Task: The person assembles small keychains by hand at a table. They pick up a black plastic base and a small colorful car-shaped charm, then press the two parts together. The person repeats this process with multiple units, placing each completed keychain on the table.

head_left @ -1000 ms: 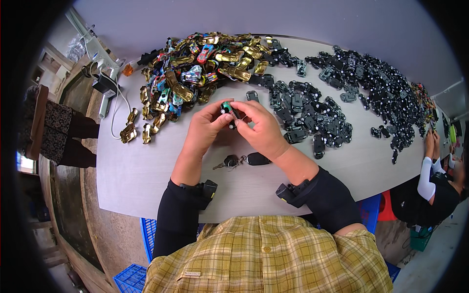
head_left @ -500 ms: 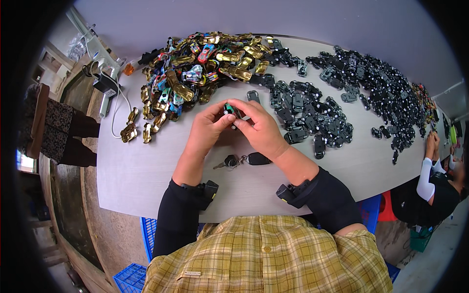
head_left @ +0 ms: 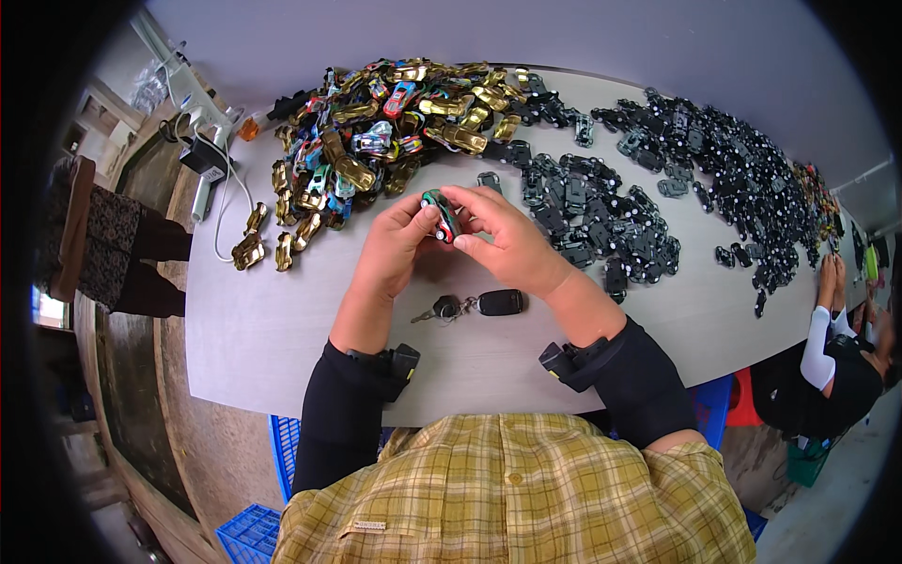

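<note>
A small toy car point(head_left: 443, 218), dark with green and red parts, is held over the table between both hands. My left hand point(head_left: 393, 242) pinches it between thumb and fingers from the left. The thumb and fingertips of my right hand point(head_left: 510, 242) grip its right side, covering part of it. Below the hands, a bunch of keys with a black fob point(head_left: 500, 302) lies on the table. Beyond my left hand is a heap of gold and coloured toy car bodies point(head_left: 371, 141). Black toy car chassis point(head_left: 573, 202) lie in a pile beside my right hand.
A larger heap of black wheeled chassis point(head_left: 723, 160) spreads along the wall at right. A power strip with a white cable point(head_left: 225, 193) hangs at the table's left edge. Another person point(head_left: 832, 348) sits at far right; someone stands at left. Blue crates point(head_left: 252, 531) are below.
The toy car has turned in my fingers, so more of its side shows. My right hand has shifted slightly right, uncovering more of the key fob.
</note>
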The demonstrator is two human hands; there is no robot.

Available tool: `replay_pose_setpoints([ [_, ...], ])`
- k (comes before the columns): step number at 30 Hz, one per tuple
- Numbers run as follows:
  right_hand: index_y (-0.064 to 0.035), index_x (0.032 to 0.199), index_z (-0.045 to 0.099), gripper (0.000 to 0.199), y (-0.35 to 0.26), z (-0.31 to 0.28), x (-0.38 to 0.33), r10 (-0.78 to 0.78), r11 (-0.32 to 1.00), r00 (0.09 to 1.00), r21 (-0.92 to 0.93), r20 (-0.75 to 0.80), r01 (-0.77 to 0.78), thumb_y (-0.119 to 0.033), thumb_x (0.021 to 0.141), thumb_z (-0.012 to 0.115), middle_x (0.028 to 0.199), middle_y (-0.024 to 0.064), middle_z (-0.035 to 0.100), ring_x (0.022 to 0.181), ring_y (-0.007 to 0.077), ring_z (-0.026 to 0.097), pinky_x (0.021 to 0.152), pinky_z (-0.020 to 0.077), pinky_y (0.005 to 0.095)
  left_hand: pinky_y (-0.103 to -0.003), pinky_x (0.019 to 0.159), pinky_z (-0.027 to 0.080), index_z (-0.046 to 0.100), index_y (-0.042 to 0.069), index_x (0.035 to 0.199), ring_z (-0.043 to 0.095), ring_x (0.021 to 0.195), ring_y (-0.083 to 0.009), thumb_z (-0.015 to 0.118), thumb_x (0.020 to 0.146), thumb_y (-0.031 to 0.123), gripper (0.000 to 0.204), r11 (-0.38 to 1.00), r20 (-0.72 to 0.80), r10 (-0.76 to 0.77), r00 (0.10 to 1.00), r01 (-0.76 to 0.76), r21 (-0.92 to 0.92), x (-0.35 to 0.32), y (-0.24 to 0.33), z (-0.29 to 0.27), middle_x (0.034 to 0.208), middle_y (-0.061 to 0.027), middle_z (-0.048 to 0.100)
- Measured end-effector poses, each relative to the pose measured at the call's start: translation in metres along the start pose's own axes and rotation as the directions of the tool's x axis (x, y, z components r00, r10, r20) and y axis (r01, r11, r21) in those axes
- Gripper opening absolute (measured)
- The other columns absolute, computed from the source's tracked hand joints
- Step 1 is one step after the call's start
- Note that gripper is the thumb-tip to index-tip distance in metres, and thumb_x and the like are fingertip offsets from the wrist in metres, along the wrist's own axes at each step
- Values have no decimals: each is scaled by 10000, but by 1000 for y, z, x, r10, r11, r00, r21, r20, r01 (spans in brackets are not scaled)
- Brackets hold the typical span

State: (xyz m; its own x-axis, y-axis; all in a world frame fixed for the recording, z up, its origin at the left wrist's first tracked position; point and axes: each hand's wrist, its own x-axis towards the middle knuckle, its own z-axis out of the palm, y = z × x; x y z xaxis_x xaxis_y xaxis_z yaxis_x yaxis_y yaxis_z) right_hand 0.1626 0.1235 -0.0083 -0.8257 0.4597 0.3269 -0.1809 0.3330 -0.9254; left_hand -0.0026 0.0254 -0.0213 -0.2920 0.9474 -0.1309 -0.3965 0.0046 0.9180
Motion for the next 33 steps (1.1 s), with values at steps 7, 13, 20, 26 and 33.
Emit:
replay_pose_setpoints([
  [7,-33,1282,537,422,0,1,0,-99,947,995,-310,-32,84,-33,873,640,1083,137,590,953,302,609,833,505,369,-278,681,573,627,9,1139,645,807,-140,548,1024,222,254,996,41,-38,998,41,-75,3,-1,-5,960,-61,667],
  [13,-29,1202,511,333,0,11,-3,0,971,998,-240,-63,-16,-44,891,628,984,135,650,894,309,640,792,508,379,-275,639,579,601,13,1103,635,751,-142,572,1013,242,248,992,51,-87,995,91,-82,1,4,-2,894,-54,643],
  [20,-29,1219,447,315,5,18,-5,70,997,995,-12,-77,-71,-44,938,589,889,118,674,791,236,667,748,510,339,-266,543,529,548,41,1032,600,640,-133,591,1005,289,254,988,15,-80,997,82,-129,2,0,-2,798,-32,581],
  [26,-30,1301,425,387,4,22,-6,76,997,992,13,-98,-75,-46,949,584,871,103,662,787,202,655,745,506,318,-247,477,464,547,49,1035,553,575,-112,593,1002,322,279,988,-41,-112,993,107,-109,-1,3,9,748,-14,549],
  [33,-25,1319,420,395,1,26,-6,128,986,989,115,-79,-119,-44,957,578,849,83,642,757,159,611,726,498,293,-190,365,347,537,113,1032,508,489,-73,568,1011,349,239,970,30,-151,988,154,-186,0,-4,4,738,7,542],
])
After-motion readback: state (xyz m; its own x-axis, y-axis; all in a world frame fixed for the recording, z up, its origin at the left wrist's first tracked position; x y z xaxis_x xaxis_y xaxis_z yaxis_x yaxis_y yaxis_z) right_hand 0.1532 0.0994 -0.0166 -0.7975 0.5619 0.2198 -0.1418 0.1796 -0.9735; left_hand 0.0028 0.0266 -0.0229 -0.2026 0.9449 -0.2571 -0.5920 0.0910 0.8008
